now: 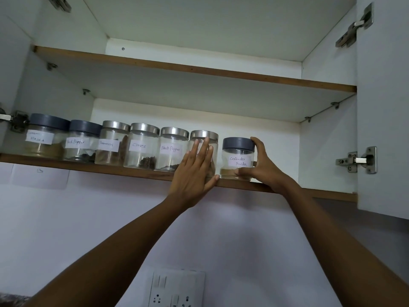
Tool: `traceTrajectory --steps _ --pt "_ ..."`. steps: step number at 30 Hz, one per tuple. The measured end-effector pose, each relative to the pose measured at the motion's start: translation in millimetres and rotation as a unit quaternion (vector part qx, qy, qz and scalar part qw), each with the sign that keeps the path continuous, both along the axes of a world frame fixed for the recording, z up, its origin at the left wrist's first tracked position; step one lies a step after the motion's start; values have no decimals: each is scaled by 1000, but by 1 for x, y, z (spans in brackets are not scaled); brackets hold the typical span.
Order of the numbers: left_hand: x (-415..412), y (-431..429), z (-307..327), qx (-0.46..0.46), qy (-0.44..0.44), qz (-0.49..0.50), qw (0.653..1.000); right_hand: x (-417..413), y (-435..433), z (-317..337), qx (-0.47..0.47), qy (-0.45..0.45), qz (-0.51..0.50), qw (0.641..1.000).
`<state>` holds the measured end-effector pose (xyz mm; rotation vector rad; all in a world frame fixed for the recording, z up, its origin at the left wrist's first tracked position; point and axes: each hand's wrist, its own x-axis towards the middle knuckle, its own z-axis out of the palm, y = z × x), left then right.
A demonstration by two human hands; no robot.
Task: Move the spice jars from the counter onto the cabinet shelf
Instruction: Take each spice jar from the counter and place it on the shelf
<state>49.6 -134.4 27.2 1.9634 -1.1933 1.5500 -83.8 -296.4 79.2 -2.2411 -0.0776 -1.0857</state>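
Lower cabinet shelf, far left: grey-lid masala jar, then a second grey-lid jar with a partly readable pepper label. Next come the steel-lid cinnamon jar, cloves jar and black pepper jar. All are upright, packed side by side in one row near the front edge.

Sixth jar has a steel lid; its label is hidden. Left grip lies flat on its front, fingers straight and spread, holding nothing, thumb down at the shelf edge. It looks like bracing, not grasping.

A small gap, then the coriander powder jar, grey lid, upright on the shelf at the front edge, long axis vertical. Right grip is wrapped on it from the right: fingers curled round the lid's right side, thumb across the lower front. So the jar lies directly left of the right palm, and this hand is the one on it. The left grip is just beside it but does not touch it.

Judgement: placement is nearly done. The move left is probably a short nudge leftward, maybe back too, to close the gap to the sixth jar, with the jar kept vertical. The risk is bumping the braced neighbour.

Right of that is bare shelf, then the open cabinet door with its hinge. Desk not in view, so I cannot tell whether jars remain there.
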Motion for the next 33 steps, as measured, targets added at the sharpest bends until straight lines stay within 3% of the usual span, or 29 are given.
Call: traceTrajectory --steps 11,14,17,20,25,33 --pt "-2 6 1 43 -14 42 998 6 13 -10 21 -6 -21 1000" --pt "-5 15 -7 57 -22 37 997 -5 28 -21 20 -73 -104 992" --pt "-15 35 -26 54 -49 7 997 -17 52 -49 -68 -167 -195 964" --pt "-23 61 -55 51 -100 -54 992 -28 80 -90 -95 -199 -182 958" --pt "-19 109 -113 60 -82 -89 991 -29 124 -162 -95 -101 -125 982" --pt "-4 189 -243 125 111 -71 983 -3 184 -305 -34 74 -56 995"
